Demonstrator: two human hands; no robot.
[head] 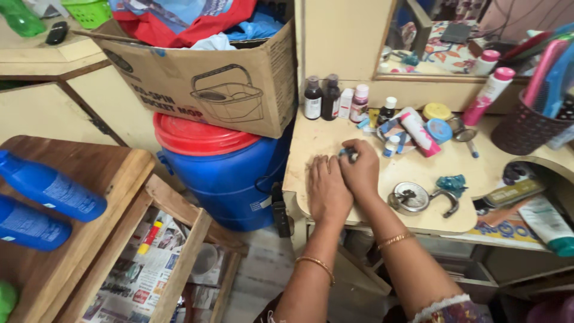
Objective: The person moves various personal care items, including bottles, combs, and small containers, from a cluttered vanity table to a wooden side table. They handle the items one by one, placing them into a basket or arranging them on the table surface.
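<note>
L hand (326, 190) flat on counter (382, 173), fingers open; R hand (360, 169) closed on small blue thing (348, 155), hands touching.

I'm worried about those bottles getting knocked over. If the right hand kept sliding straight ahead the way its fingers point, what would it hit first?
Probably the two dark brown bottles by the wall; the right hand points roughly there across bare tabletop, though depth is unclear.

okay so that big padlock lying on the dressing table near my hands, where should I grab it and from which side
Probably by the round metal body of the padlock, from above, fingers pinching across its disc. It lies flat on the dressing table with open space around it. The curved shackle sticks out to the right and looks swung open, so it may pivot if gripped. Your right hand is nearest.
</note>
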